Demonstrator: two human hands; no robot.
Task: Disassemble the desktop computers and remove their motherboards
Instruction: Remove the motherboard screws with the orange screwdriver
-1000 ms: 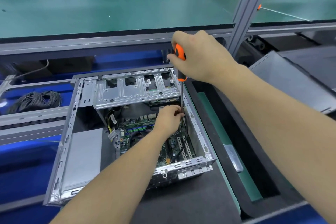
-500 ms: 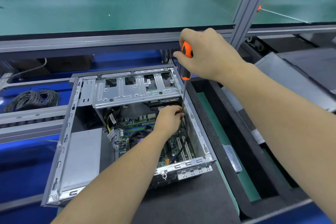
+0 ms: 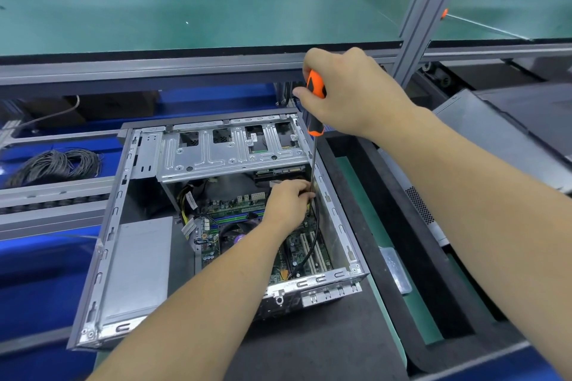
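One open computer case [image 3: 130, 226], one motherboard [image 3: 247, 226], one screwdriver [image 3: 315, 108], one cable coil [image 3: 58, 164], two hands.

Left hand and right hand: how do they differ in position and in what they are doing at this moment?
The right hand is up above the computer case, gripping the orange screwdriver by its handle. The left hand is low inside the case, over the motherboard, with its fingers at the lower end of the shaft. The right hand is a closed fist; what the left hand's fingers grasp is hidden. Both work the same screwdriver.
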